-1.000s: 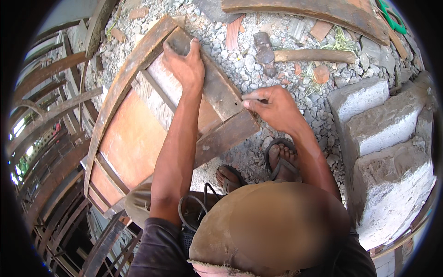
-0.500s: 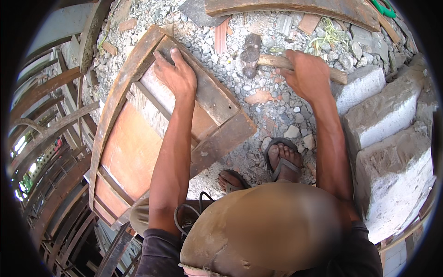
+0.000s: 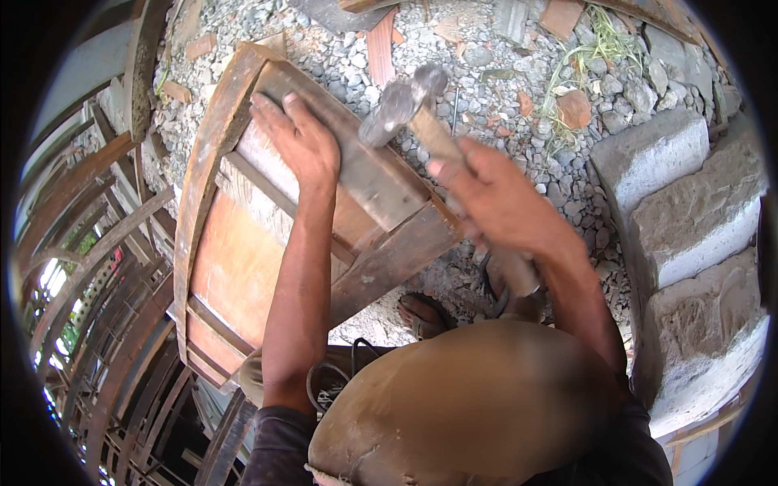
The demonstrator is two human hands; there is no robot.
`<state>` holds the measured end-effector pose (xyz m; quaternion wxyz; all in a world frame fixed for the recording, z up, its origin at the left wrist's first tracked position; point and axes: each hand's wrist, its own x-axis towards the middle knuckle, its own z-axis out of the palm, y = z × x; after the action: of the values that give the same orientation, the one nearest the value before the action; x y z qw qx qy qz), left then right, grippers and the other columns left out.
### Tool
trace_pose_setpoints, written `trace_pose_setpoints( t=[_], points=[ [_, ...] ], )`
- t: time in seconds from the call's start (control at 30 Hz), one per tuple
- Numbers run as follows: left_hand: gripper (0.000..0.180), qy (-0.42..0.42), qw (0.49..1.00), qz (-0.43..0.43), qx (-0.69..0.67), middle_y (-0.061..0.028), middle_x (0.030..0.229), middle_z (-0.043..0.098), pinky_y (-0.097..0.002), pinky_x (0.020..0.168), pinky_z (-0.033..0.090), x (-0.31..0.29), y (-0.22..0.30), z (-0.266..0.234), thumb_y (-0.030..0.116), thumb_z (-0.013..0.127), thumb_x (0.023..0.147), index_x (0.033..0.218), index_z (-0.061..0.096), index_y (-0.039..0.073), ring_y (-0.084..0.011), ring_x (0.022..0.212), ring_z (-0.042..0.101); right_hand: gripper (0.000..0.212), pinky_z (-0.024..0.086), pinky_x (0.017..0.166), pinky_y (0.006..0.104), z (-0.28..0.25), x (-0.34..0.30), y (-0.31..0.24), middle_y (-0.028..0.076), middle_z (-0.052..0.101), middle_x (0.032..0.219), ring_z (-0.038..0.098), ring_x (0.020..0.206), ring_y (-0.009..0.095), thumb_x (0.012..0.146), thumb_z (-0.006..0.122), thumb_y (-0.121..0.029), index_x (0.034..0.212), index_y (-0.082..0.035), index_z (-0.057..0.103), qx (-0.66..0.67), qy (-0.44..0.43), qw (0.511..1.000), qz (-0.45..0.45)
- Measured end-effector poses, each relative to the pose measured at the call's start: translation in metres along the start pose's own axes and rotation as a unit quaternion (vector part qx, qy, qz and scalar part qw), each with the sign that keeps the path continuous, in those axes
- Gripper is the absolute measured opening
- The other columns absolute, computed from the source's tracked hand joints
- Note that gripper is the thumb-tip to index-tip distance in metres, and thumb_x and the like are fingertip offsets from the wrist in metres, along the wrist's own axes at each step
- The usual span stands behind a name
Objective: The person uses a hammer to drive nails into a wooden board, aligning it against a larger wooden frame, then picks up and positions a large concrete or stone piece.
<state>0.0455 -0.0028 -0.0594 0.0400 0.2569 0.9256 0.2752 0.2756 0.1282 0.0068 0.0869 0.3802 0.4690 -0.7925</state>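
Note:
My right hand (image 3: 502,198) is wrapped round the wooden handle of a hammer (image 3: 436,136). Its dark metal head is up beside the end board of a framed wooden panel (image 3: 235,251), seemingly just above that board. The handle's lower end sticks out below my fist. On the panel's far end lies my left hand (image 3: 301,144), palm down and fingers stretched out along the thick end board (image 3: 356,162). The panel is old wood with orange-brown plywood set between its bars, and it lies tilted to my left. My left forearm crosses over it.
Grey gravel (image 3: 502,73) with broken tile and brick covers the ground. Rough concrete blocks (image 3: 689,211) stand in a row on the right. Stacked wooden frames (image 3: 89,267) crowd the left. My sandalled foot (image 3: 425,312) is close to the panel's near corner.
The hammer has swung left from over the gravel toward the panel's end board, its handle turning steeper. My left hand stays on the panel. The view has shifted slightly.

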Motion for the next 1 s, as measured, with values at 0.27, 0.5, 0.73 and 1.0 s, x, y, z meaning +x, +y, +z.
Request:
trace_pose_setpoints(
  t=[0.27, 0.5, 0.73, 1.0],
  points=[
    [0.069, 0.016, 1.0, 0.013, 0.003, -0.0366, 0.161, 0.025, -0.0476, 0.127, 0.014, 0.003, -0.004, 0.002, 0.036, 0.038, 0.11, 0.154, 0.026, -0.016, -0.0464, 0.153, 0.021, 0.033, 0.045, 0.053, 0.0333, -0.003, 0.0, 0.013, 0.005, 0.055, 0.07, 0.054, 0.057, 0.013, 0.104, 0.057, -0.03, 0.101, 0.003, 0.058, 0.011, 0.026, 1.0, -0.01],
    [0.067, 0.026, 0.996, -0.024, -0.085, -0.0336, 0.161, 0.031, -0.0415, 0.126, 0.02, 0.004, 0.004, -0.003, 0.03, 0.047, 0.108, 0.153, 0.028, -0.017, -0.0394, 0.152, 0.029, 0.03, 0.038, 0.04, 0.0268, 0.0, 0.001, 0.014, -0.004, 0.046, 0.067, 0.044, 0.047, 0.006, 0.107, 0.056, -0.031, 0.114, -0.003, 0.058, 0.058, -0.003, 0.997, 0.049],
    [0.102, -0.015, 0.994, -0.084, -0.063, -0.03, 0.166, 0.02, -0.0418, 0.125, 0.021, -0.022, 0.022, -0.019, 0.041, 0.071, 0.096, 0.158, 0.012, -0.015, -0.0359, 0.154, 0.023, 0.03, 0.04, 0.043, 0.0294, -0.018, -0.005, 0.015, -0.002, 0.047, 0.066, 0.049, 0.05, 0.009, 0.103, 0.06, -0.031, 0.112, -0.002, 0.057, 0.108, 0.016, 0.991, 0.083],
    [0.101, 0.009, 0.966, -0.079, -0.247, -0.0329, 0.161, 0.025, -0.0469, 0.126, 0.015, -0.024, 0.037, -0.002, 0.022, 0.077, 0.083, 0.157, 0.018, -0.014, -0.04, 0.151, 0.024, 0.028, 0.04, 0.048, 0.0269, -0.007, -0.011, 0.023, -0.002, 0.051, 0.07, 0.049, 0.056, 0.006, 0.104, 0.06, -0.029, 0.112, -0.003, 0.06, 0.045, 0.039, 0.998, 0.028]
  ],
)
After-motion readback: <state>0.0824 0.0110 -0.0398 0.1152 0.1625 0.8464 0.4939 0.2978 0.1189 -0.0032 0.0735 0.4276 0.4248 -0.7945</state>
